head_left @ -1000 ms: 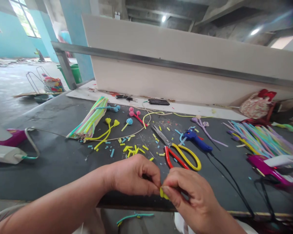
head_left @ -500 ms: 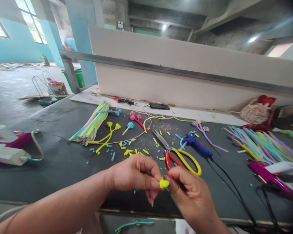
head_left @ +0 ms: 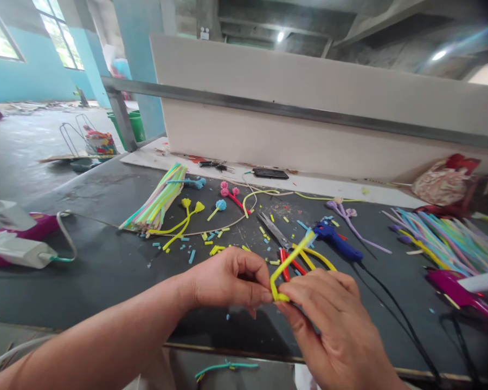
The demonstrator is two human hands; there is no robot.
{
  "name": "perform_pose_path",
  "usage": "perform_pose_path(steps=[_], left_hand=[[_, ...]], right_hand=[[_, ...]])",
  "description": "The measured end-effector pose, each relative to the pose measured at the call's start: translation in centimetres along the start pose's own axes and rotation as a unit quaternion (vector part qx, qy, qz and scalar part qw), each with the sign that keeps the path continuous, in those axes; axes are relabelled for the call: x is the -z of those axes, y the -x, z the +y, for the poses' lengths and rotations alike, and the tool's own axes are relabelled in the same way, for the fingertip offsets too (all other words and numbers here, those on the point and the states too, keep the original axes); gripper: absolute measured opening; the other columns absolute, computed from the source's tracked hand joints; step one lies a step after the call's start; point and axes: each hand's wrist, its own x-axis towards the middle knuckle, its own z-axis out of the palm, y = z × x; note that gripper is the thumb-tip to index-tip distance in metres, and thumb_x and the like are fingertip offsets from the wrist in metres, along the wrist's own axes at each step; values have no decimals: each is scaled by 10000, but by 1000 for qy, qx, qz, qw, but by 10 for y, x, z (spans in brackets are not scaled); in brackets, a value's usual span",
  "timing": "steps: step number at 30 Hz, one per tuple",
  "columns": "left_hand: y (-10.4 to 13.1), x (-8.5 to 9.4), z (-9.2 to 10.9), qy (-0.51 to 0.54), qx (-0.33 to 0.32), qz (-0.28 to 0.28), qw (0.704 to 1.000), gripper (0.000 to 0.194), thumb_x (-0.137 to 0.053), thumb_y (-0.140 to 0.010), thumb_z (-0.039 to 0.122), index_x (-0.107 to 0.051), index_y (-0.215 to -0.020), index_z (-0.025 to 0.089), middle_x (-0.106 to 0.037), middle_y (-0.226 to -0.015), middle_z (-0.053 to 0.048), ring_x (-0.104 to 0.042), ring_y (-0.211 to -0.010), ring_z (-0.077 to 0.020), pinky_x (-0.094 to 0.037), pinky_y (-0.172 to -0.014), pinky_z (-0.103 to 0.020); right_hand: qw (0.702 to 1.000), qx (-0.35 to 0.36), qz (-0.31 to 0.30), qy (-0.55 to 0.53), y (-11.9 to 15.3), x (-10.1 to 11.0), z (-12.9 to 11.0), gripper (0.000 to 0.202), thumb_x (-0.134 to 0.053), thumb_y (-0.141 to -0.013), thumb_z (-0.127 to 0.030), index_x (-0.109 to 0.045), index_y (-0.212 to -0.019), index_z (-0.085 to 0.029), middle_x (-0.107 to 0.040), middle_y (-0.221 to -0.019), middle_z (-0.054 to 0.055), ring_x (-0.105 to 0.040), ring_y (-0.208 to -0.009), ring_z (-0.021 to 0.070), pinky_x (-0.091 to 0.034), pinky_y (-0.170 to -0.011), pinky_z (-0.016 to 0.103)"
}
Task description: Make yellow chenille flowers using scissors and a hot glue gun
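A yellow pipe cleaner [head_left: 288, 261] is pinched between both hands near the table's front. It is bent sharply at its lower end, and its long part slants up to the right. My left hand [head_left: 236, 279] grips it by the bend with thumb and fingertips. My right hand [head_left: 333, 314] closes on the lower end from the other side. Just beyond lie scissors [head_left: 274, 230] with one red and one yellow handle, partly covered by the right hand and the pipe cleaner. A blue glue gun [head_left: 337, 241] rests to their right.
Cut yellow and blue bits [head_left: 192, 256] litter the dark table [head_left: 85, 287]. A pipe cleaner bundle [head_left: 156, 200] lies left, another [head_left: 435, 233] right. Finished yellow [head_left: 187, 216], pink [head_left: 230, 190] and purple [head_left: 344, 211] pieces lie behind. A black cable [head_left: 394, 309] runs to the front edge.
The yellow pipe cleaner now shows as a long bent length, where only a small yellow lump showed before. My right hand has turned palm-down over it. The view has shifted slightly.
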Motion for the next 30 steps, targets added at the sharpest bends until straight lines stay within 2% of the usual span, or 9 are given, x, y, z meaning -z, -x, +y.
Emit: perform_pose_path(steps=[3, 6, 9, 11, 16, 20, 22, 27, 30], left_hand=[[2, 1, 2, -64, -41, 6, 997, 211, -701, -704, 267, -570, -656, 107, -540, -576, 17, -482, -507, -52, -399, -497, -167], [5, 2, 5, -79, -105, 34, 991, 152, -691, -711, 219, -604, -784, 119, -586, -726, -18, -508, -605, -71, -427, -567, -186], [6, 3, 9, -102, -212, 45, 971, 278, -587, -791, 154, -597, -1067, 186, -544, -1187, -103, -563, -756, -92, -469, -683, -228], [6, 3, 11, -157, -253, 13, 955, 339, -525, -815, 89, -599, -1120, 216, -504, -1284, -107, -587, -862, -120, -475, -761, -253], [3, 1, 10, -211, -245, 15, 946, 147, -581, -807, 135, -678, -917, 131, -675, -861, -82, -617, -828, -144, -479, -785, -251], [4, -7, 6, -263, -244, 97, 928, 118, -600, -798, 196, -658, -730, 118, -657, -672, -46, -587, -616, -101, -462, -611, -187], [5, -12, 5, -313, -267, 119, 903, 148, -564, -816, 187, -636, -707, 118, -634, -613, -30, -546, -547, -80, -429, -555, -169], [6, -18, 2, -421, -318, 112, 842, 170, -479, -844, 148, -578, -708, 132, -575, -573, -11, -480, -513, -74, -380, -528, -177], [7, -18, 0, -457, -323, 108, 822, 189, -462, -858, 166, -566, -704, 133, -562, -570, -14, -461, -505, -81, -363, -515, -191]], right_hand=[[999, -14, -1, -35, -2, -1, -4, 104, -533, -800, -106, -589, -781, -191, -633, -667, 4, -557, -636, 153, -358, -682, 321], [986, -96, -49, -131, -3, 0, -4, 122, -556, -808, -147, -591, -700, -192, -587, -605, -18, -536, -574, 121, -383, -606, 264], [931, -222, -103, -269, 1, -4, -1, 170, -597, -802, -227, -600, -635, -196, -526, -558, -35, -487, -522, 98, -372, -508, 213], [879, -292, -100, -363, 6, -9, 1, 156, -645, -768, -280, -626, -633, -202, -512, -560, -36, -452, -517, 93, -360, -486, 200], [726, -414, -46, -547, 13, -19, -1, 142, -765, -647, -336, -686, -648, -218, -536, -577, -31, -423, -531, 77, -356, -509, 188], [679, -417, 9, -604, 11, -19, -6, 159, -747, -672, -353, -687, -644, -208, -498, -544, -29, -407, -520, 73, -345, -493, 185], [711, -388, 58, -583, 10, -19, -7, 129, -714, -714, -344, -685, -690, -220, -493, -562, -30, -405, -513, 78, -354, -484, 193], [929, -194, 90, -303, 13, -18, -2, 121, -575, -804, -108, -633, -798, -215, -575, -698, 5, -521, -640, 129, -428, -599, 249], [977, -78, 103, -169, 14, -18, 3, 241, -552, -763, 6, -596, -891, -194, -597, -745, 16, -553, -712, 142, -453, -693, 273]])
